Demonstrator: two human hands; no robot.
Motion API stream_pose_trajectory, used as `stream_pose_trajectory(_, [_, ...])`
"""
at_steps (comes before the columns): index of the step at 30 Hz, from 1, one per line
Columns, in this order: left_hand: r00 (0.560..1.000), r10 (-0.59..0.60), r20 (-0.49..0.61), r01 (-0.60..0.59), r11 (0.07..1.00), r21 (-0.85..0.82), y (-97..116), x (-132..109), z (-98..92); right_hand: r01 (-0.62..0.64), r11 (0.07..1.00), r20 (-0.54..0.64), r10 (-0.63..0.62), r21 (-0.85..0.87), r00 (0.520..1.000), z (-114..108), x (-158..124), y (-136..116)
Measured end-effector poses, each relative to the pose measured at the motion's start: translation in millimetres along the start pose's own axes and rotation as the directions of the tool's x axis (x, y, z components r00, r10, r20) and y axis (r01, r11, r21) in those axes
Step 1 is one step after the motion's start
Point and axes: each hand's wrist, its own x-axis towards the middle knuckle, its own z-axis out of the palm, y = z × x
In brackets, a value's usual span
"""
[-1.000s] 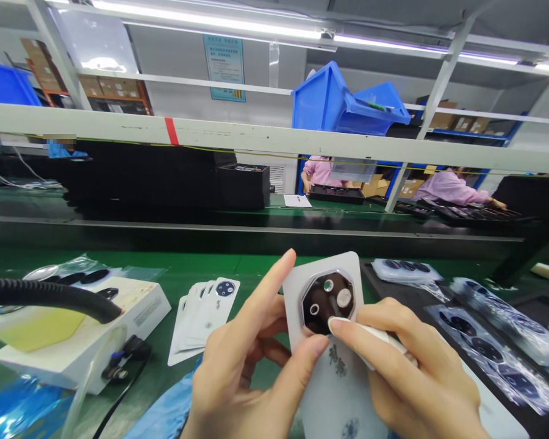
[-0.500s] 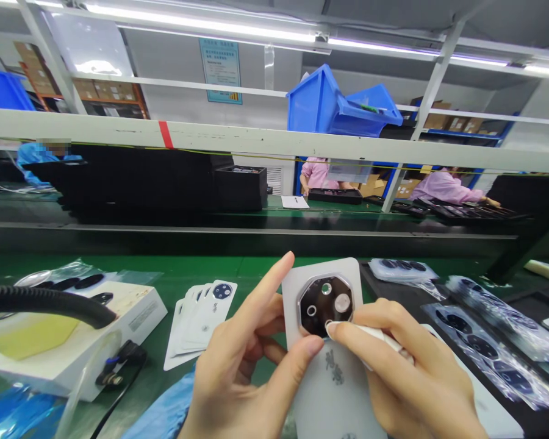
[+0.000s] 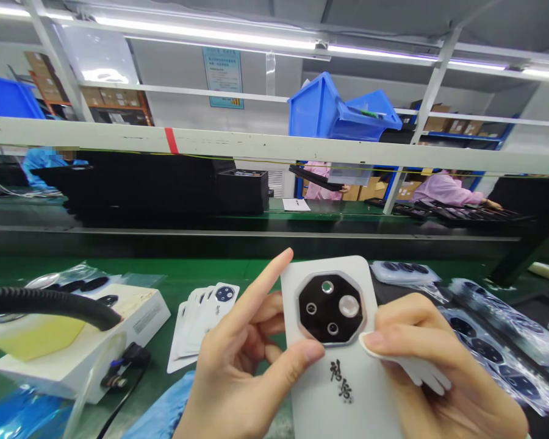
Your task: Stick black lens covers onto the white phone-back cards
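In my left hand (image 3: 242,369) is a white phone back panel (image 3: 318,396), tilted up with its black octagonal camera plate (image 3: 318,323) facing me. My left thumb presses its near face, while the index finger points up along the left edge. Dark brush-style lettering marks the panel below the camera plate. My right hand (image 3: 457,366) pinches a small white folded piece (image 3: 423,371) that looks like a cloth. Its tip is at the lower right of the camera plate; whether it touches cannot be told. Several similar white panels (image 3: 190,347) lie fanned out to the left.
At left, a white box (image 3: 137,323) stands beneath a black ribbed hose (image 3: 50,306). Bagged camera plates (image 3: 489,350) lie on the right over a dark surface. Blue bins (image 3: 313,113) sit above a white beam (image 3: 238,140). People work across the line.
My right hand with the white piece has moved from the camera plate's lower edge to the right, uncovering more of the plate and lettering. Across the line, a person has lifted a black tray.
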Motion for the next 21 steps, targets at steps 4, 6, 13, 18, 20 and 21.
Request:
stream_pose_trajectory(4, [1.000, -0.006, 0.015, 0.006, 1.000, -0.015, 0, 0, -0.6, -0.036, 0.999, -0.057, 0.037, 0.020, 0.998, 4, -1, -4])
stream_pose_trajectory(6, [1.000, -0.007, 0.028, 0.007, 1.000, -0.020, -1, 1, -1.6, -0.072, 0.997, -0.090, 0.074, 0.031, 0.993, 6, -2, -6])
stream_pose_trajectory(13, [0.998, -0.041, 0.041, 0.041, 0.999, -0.006, -3, 2, -3.8, -0.106, 0.994, -0.095, 0.109, 0.041, 0.990, 7, -4, -5])
stream_pose_trajectory(18, [0.998, -0.035, 0.043, 0.034, 0.999, 0.013, -3, 2, -4.1, -0.109, 0.993, -0.096, 0.113, 0.045, 0.989, 10, -3, -9])
stream_pose_trajectory(20, [0.998, -0.003, 0.068, 0.001, 0.999, 0.035, -4, 4, -4.3, -0.141, 0.990, -0.183, 0.141, 0.015, 0.973, 11, 0, -8])
stream_pose_trajectory(21, [0.995, 0.017, 0.096, -0.022, 0.998, 0.052, -6, 5, -4.4, -0.163, 0.987, -0.234, 0.155, -0.015, 0.960, 10, 1, -4])
